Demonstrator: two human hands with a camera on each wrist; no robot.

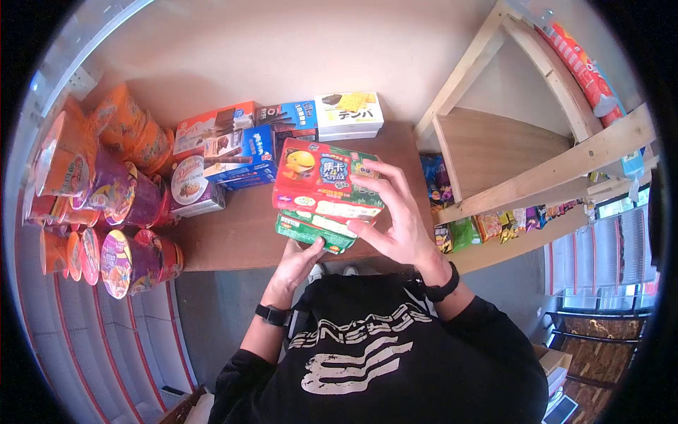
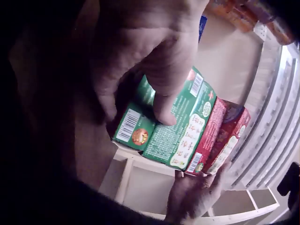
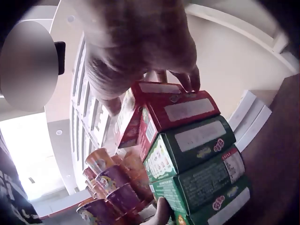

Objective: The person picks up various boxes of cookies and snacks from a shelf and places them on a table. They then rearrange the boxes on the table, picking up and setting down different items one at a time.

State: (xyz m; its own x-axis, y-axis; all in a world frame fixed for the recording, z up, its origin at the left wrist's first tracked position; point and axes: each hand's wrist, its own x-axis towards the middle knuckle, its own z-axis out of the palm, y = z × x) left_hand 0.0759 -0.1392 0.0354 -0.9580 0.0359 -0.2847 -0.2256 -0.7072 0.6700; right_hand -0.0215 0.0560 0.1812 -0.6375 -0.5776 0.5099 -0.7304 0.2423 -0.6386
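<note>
By the near edge of the surface (image 1: 236,240), green boxes (image 1: 311,232) are gripped by the left hand (image 1: 293,267), red boxes (image 1: 325,177) above by the right hand's (image 1: 402,226) fingers — middle ones could be dropped if the squeeze were eased.

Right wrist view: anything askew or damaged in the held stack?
Askew, yes: the top red box sits at an angle to the second red box, so their edges don't line up. No damage visible.

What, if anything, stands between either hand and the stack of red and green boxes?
Nothing visible: the right hand grips the red boxes, the left hand holds the green boxes below. The large blue box sits to the stack's left.
</note>
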